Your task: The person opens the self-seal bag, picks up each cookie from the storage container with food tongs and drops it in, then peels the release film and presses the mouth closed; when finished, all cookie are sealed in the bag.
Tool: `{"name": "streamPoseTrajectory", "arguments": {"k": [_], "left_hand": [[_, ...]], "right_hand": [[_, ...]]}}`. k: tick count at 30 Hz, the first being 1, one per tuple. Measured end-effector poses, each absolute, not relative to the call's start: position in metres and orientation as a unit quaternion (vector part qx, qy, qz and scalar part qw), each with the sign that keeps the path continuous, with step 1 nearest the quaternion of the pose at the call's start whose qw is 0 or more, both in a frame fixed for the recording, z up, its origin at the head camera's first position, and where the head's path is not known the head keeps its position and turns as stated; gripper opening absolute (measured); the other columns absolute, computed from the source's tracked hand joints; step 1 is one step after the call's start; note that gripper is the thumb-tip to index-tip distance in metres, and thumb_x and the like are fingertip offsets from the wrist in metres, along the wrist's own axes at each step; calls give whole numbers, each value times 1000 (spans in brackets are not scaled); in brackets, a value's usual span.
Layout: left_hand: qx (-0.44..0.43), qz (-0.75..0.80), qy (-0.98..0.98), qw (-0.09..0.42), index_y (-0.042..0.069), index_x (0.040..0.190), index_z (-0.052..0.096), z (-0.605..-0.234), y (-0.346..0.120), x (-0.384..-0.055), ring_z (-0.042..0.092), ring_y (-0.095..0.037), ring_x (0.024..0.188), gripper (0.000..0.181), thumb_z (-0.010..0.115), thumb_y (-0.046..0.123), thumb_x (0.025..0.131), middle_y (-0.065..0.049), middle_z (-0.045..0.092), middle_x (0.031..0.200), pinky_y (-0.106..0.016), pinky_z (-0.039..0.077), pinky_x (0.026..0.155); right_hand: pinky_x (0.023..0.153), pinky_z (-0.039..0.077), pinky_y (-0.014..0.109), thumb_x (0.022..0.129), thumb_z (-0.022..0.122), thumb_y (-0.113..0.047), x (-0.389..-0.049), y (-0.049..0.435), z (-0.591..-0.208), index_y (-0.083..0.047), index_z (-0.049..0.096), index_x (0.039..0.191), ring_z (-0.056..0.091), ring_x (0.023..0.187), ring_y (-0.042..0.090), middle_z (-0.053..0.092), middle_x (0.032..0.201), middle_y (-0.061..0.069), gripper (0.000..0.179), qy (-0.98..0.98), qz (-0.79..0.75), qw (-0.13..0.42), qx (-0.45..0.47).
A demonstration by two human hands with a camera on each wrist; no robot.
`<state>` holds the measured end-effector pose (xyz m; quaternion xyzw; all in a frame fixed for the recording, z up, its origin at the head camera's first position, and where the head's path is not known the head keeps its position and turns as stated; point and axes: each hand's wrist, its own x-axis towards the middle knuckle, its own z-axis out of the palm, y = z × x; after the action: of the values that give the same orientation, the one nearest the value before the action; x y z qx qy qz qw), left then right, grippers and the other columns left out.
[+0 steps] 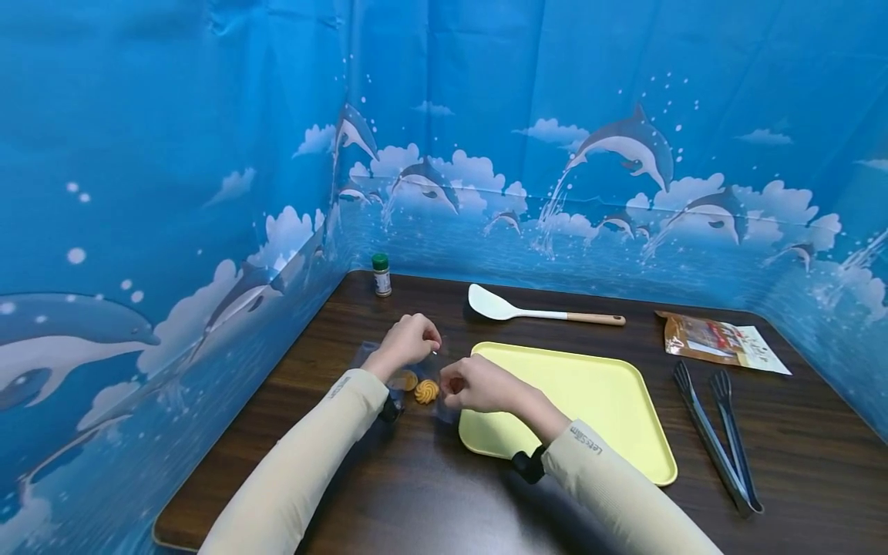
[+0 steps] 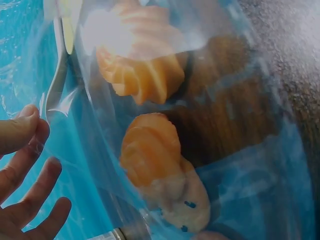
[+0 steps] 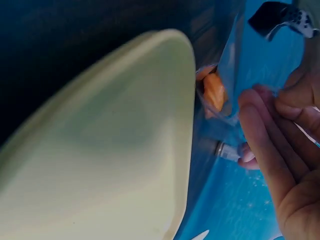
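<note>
Where the two hands meet, a clear plastic bag (image 2: 252,187) sits on the dark wood-grain table (image 1: 430,482), just left of a yellow tray (image 1: 576,393). Swirled golden cookies show through its film; one rosette-shaped cookie (image 1: 426,391) lies between the hands, with another piped cookie (image 1: 402,380) beside it. The left hand (image 1: 409,339) pinches the film between thumb and index finger, its other fingers loosely bent and apart. The right hand (image 1: 482,385), above the tray's left edge, curls its thumb and fingers together on the opposite side of the bag. Both arms wear cream sleeves (image 1: 305,462) with printed lettering.

Farther back, a green-capped seasoning bottle (image 1: 381,276) stands upright near the left corner, and a white turner (image 1: 496,303) with a wooden handle lies behind the tray. To the right rest a brown-and-white snack pouch (image 1: 718,341) and dark tongs (image 1: 718,443), arms apart. A blue dolphin-print curtain (image 1: 486,92) surrounds the table.
</note>
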<state>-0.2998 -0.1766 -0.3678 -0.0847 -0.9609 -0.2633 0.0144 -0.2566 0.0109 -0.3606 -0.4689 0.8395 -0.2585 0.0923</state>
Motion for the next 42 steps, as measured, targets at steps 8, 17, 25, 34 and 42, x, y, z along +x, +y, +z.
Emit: {"name": "streamPoseTrajectory", "arguments": {"k": [8, 17, 25, 34, 42], "left_hand": [[-82, -263, -961, 22, 9, 91, 76, -370, -175, -302, 61, -15, 70, 11, 67, 12, 93, -2, 71, 85, -31, 51, 65], [-75, -266, -961, 16, 10, 92, 76, -374, -176, -300, 62, -16, 72, 11, 66, 12, 94, -3, 70, 88, -32, 53, 68], [-84, -274, -958, 8, 6, 101, 76, -380, -178, -300, 66, -17, 80, 14, 67, 11, 93, -5, 72, 95, -35, 56, 74], [-118, -269, -955, -48, 8, 101, 76, -380, -177, -304, 63, -15, 81, 13, 67, 13, 93, -4, 71, 96, -33, 55, 75], [-117, -262, -957, -40, 7, 99, 76, -382, -189, -298, 62, -15, 79, 13, 65, 10, 94, -5, 71, 95, -32, 54, 73]], "right_hand": [[53, 34, 17, 86, 68, -6, -227, 18, -357, -15, 60, 72, 43, 54, 1, 52, 61, -10, 19, 821, -276, 174, -469], [52, 43, 16, 88, 69, -10, -185, 3, -353, -15, 63, 77, 47, 55, -2, 54, 64, -11, 14, 767, -271, 250, -526], [64, 53, 18, 91, 65, -6, -165, 7, -338, -9, 63, 84, 54, 68, -5, 66, 79, -5, 8, 692, -383, 259, -554], [68, 52, 27, 85, 60, 5, -184, 99, -319, 1, 54, 82, 59, 73, 13, 60, 82, 5, 8, 747, -572, 102, -324], [75, 55, 33, 95, 64, -17, -198, 204, -319, 3, 61, 108, 63, 80, 18, 65, 92, 15, 25, 829, -537, 81, -133]]}}
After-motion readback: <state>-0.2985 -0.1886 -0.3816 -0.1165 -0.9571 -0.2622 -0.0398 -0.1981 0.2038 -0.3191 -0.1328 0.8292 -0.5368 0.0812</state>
